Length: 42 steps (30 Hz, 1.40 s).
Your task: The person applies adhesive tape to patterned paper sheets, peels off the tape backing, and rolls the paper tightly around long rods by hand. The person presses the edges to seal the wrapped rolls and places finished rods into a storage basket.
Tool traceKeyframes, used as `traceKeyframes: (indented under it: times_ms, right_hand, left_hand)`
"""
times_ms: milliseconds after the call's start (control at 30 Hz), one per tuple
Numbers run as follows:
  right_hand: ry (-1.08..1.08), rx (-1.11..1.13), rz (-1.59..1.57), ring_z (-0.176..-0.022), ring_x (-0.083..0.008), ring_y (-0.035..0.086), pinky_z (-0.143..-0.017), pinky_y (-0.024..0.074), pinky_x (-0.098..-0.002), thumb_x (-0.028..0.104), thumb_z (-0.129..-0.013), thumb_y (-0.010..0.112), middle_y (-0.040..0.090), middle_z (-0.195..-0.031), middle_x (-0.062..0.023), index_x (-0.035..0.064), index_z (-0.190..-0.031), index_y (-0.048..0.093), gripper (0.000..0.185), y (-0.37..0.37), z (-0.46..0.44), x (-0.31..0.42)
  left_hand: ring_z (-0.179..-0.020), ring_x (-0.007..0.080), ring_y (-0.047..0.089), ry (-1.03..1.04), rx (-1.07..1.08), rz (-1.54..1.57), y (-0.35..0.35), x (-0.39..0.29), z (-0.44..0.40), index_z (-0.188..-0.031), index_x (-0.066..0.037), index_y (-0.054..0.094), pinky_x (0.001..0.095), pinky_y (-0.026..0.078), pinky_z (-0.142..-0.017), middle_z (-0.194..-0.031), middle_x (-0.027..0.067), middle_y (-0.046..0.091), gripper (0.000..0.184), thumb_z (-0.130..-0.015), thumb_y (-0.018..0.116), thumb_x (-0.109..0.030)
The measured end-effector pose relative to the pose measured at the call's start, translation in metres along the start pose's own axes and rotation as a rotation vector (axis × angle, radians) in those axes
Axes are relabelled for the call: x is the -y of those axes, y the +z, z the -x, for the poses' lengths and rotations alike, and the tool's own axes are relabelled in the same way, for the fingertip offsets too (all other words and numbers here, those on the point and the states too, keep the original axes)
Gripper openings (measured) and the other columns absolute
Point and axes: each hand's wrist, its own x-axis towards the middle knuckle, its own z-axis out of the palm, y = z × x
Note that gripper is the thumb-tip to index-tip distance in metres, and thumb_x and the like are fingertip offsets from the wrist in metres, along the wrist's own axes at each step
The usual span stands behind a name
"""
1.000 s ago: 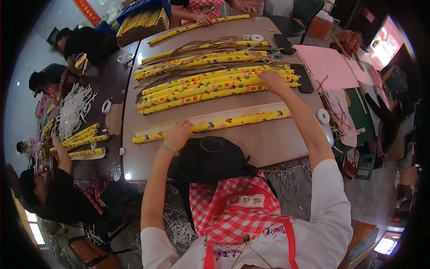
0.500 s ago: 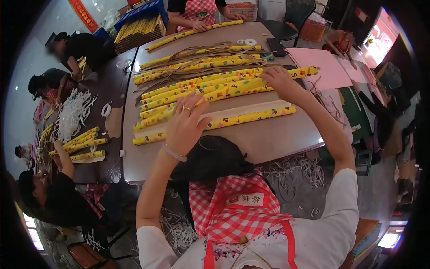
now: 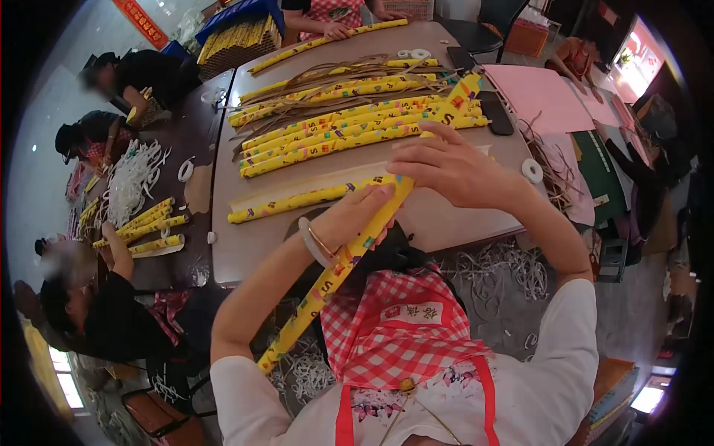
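Observation:
A long yellow paper tube [image 3: 316, 297] with a colourful print slants across my front, from near my left elbow up over the table. My left hand [image 3: 355, 214], wearing a bracelet, is wrapped around its middle. Higher up, my right hand [image 3: 439, 165] has its fingers closed over the same tube. Beneath my hands on the table lies another yellow roll [image 3: 297, 204] with a pale sheet edge along it. Several similar yellow tubes [image 3: 320, 145] lie side by side behind it.
Brown paper strips [image 3: 327, 78] lie among the farther tubes. A black phone [image 3: 496, 115] and a white tape roll [image 3: 532, 171] are at the right, near pink sheets [image 3: 539, 93]. Across the table, a co-worker's hand [image 3: 338, 30] holds another tube. White scraps [image 3: 491, 279] litter the floor.
A tube has been lifted off the table and tilted toward me. My left hand has come down onto it and closed; my right hand has moved down and left along it.

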Motion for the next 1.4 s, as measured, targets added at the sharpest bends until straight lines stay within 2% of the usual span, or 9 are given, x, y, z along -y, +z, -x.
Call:
traceKeyframes:
  times_ms: [67, 167, 200, 267, 400, 533, 667, 833, 1400]
  right_hand:
    - [0.035, -0.064, 0.057, -0.111, -0.0256, 0.047, -0.101, 0.0277, -0.0416, 0.001, -0.073, 0.058, 0.049, -0.119, -0.0084, 0.0081, -0.118, 0.051, 0.046, 0.009, 0.001, 0.024]
    - [0.615, -0.668, -0.331, -0.116, -0.0264, 0.045, -0.097, 0.0362, -0.0359, 0.002, -0.083, 0.053, 0.045, -0.127, -0.0134, 0.0053, -0.125, 0.044, 0.043, 0.066, 0.025, 0.062]
    - [0.617, -0.662, -0.346, -0.116, -0.0264, 0.045, -0.097, 0.0362, -0.0359, 0.002, -0.083, 0.053, 0.045, -0.127, -0.0134, 0.0053, -0.125, 0.044, 0.043, 0.082, 0.028, 0.074]
    - [0.952, -0.890, -1.352, -0.116, -0.0234, 0.046, -0.093, 0.0397, -0.0318, 0.008, -0.092, 0.045, 0.043, -0.129, -0.0139, 0.0019, -0.130, 0.038, 0.040, 0.104, 0.025, 0.099]
    - [1.040, -0.840, -1.582, -0.114, -0.0177, 0.047, -0.095, 0.0381, -0.0295, 0.014, -0.095, 0.043, 0.045, -0.129, -0.0122, -0.0019, -0.136, 0.030, 0.046, 0.116, 0.019, 0.123]
    - [1.085, -0.618, -1.505, -0.114, -0.0216, 0.050, -0.094, 0.0417, -0.0327, 0.016, -0.094, 0.038, 0.047, -0.128, -0.0155, -0.0009, -0.136, 0.030, 0.046, 0.119, 0.019, 0.120]
    - [1.007, -0.647, -1.490, -0.110, -0.0226, 0.054, -0.091, 0.0448, -0.0317, 0.008, -0.092, 0.040, 0.049, -0.126, -0.0155, -0.0015, -0.135, 0.031, 0.045, 0.123, 0.009, 0.122]
    - [1.154, -0.622, -1.491, -0.105, -0.0184, 0.057, -0.091, 0.0452, -0.0295, -0.003, -0.086, 0.049, 0.053, -0.120, -0.0119, -0.0021, -0.134, 0.030, 0.052, 0.121, 0.003, 0.124]
    - [1.127, -0.496, -1.488, -0.110, -0.0229, 0.054, -0.092, 0.0445, -0.0317, -0.003, -0.087, 0.041, 0.050, -0.126, -0.0147, -0.0029, -0.133, 0.033, 0.046, 0.125, 0.004, 0.113]
  left_hand:
    - [-0.054, 0.0097, 0.051, 0.006, -0.041, 0.233, 0.007, 0.016, 0.013, -0.102, 0.000, 0.051, 0.0215, 0.043, -0.050, -0.074, 0.0031, 0.052, 0.048, -0.096, 0.034, -0.044]
    - [-0.053, 0.0106, 0.051, -0.008, -0.165, 0.310, 0.024, 0.035, 0.026, -0.102, 0.000, 0.050, 0.0226, 0.043, -0.049, -0.073, 0.0036, 0.051, 0.045, -0.096, 0.033, -0.041]
    - [-0.053, 0.0109, 0.051, 0.004, -0.190, 0.360, 0.028, 0.046, 0.027, -0.102, 0.000, 0.050, 0.0227, 0.043, -0.049, -0.073, 0.0038, 0.052, 0.044, -0.096, 0.034, -0.039]
    - [-0.052, 0.0116, 0.051, 0.019, -0.206, 0.446, 0.035, 0.065, 0.026, -0.102, 0.000, 0.050, 0.0226, 0.043, -0.049, -0.073, 0.0039, 0.052, 0.040, -0.096, 0.033, -0.036]
    - [-0.053, 0.0102, 0.051, 0.012, -0.290, 0.451, 0.049, 0.086, 0.026, -0.102, -0.001, 0.050, 0.0212, 0.043, -0.049, -0.074, 0.0037, 0.052, 0.038, -0.096, 0.033, -0.034]
    - [-0.054, 0.0079, 0.050, 0.027, -0.331, 0.426, 0.054, 0.096, 0.028, -0.103, -0.002, 0.049, 0.0193, 0.042, -0.049, -0.076, 0.0031, 0.052, 0.036, -0.097, 0.033, -0.033]
    - [-0.057, 0.0057, 0.047, 0.038, -0.398, 0.430, 0.056, 0.101, 0.029, -0.095, -0.005, 0.048, 0.0187, 0.039, -0.047, -0.072, 0.0001, 0.048, 0.025, -0.097, 0.040, -0.028]
    - [-0.062, 0.0046, 0.044, 0.138, -0.504, 0.330, 0.059, 0.116, 0.022, -0.094, -0.002, 0.048, 0.0188, 0.037, -0.052, -0.072, 0.0004, 0.048, 0.022, -0.096, 0.042, -0.023]
    - [-0.062, 0.0068, 0.045, 0.051, -0.483, 0.341, 0.053, 0.119, 0.019, -0.095, 0.000, 0.049, 0.0213, 0.038, -0.052, -0.073, 0.0034, 0.051, 0.029, -0.096, 0.043, -0.028]
